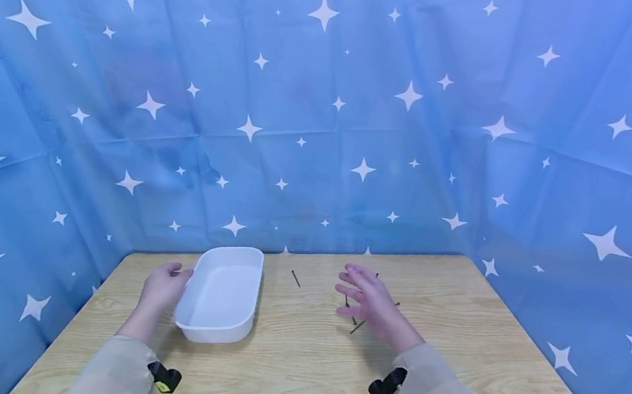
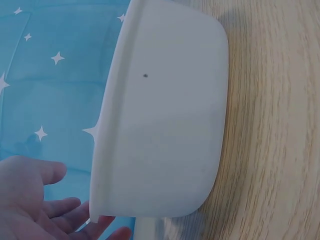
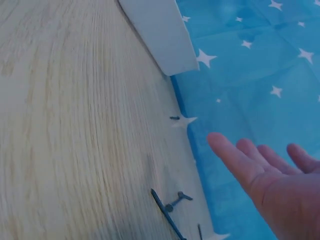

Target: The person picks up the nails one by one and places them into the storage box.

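A white plastic basin (image 1: 216,335) with rounded corners sits upright on the left part of the table. My left hand (image 1: 163,287) is at its left side; in the left wrist view the loosely bent fingers (image 2: 70,206) reach to the basin's rim, though firm contact cannot be made out. My right hand (image 1: 369,302) hovers over a few thin dark nails or screws (image 1: 357,327), fingers spread and nothing held. In the right wrist view, several of these pieces (image 3: 166,212) lie on the wood below that hand, which partly hides them in the head view.
Between the basin and my right hand, a single dark nail or screw (image 1: 296,279) lies near the back edge. The wooden table (image 1: 292,380) meets a blue star-patterned curtain (image 1: 318,177) at the back and sides. Each sleeve carries a black wrist device (image 1: 387,386).
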A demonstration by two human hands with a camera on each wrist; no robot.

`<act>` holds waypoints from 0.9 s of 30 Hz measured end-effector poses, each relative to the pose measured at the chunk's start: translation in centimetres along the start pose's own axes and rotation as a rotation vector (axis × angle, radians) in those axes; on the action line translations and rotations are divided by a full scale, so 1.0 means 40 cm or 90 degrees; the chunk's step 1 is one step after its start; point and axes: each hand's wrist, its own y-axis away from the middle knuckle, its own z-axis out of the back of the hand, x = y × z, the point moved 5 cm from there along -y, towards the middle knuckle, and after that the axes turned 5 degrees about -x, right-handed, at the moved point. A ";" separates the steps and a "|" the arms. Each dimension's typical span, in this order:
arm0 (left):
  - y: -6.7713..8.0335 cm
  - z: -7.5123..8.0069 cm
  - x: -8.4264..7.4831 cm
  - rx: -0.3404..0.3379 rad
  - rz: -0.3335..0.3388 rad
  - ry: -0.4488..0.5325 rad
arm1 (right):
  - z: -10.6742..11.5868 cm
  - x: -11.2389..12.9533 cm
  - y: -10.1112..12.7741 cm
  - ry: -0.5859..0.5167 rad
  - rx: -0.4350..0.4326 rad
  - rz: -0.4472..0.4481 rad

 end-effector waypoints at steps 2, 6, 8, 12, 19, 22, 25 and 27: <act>-0.001 -0.002 0.001 0.001 0.005 -0.003 | -0.006 -0.006 -0.003 0.004 0.000 -0.002; -0.006 -0.008 0.004 0.007 0.012 -0.004 | -0.017 -0.020 -0.010 0.005 0.001 -0.009; -0.008 -0.012 0.007 0.014 0.021 0.001 | -0.023 -0.028 -0.012 0.002 0.004 -0.012; -0.012 -0.019 0.016 0.019 0.024 0.007 | -0.039 -0.039 -0.015 0.002 0.012 -0.015; -0.016 -0.024 0.022 0.018 0.007 0.008 | -0.065 -0.047 -0.014 0.007 0.020 -0.018; -0.016 -0.025 0.024 0.021 0.007 0.009 | -0.072 -0.051 -0.015 0.003 0.027 -0.023; -0.016 -0.028 0.030 0.032 0.017 0.007 | -0.077 -0.053 -0.014 0.006 0.035 -0.021; -0.016 -0.030 0.033 0.039 0.025 0.005 | -0.079 -0.053 -0.013 0.004 0.037 -0.021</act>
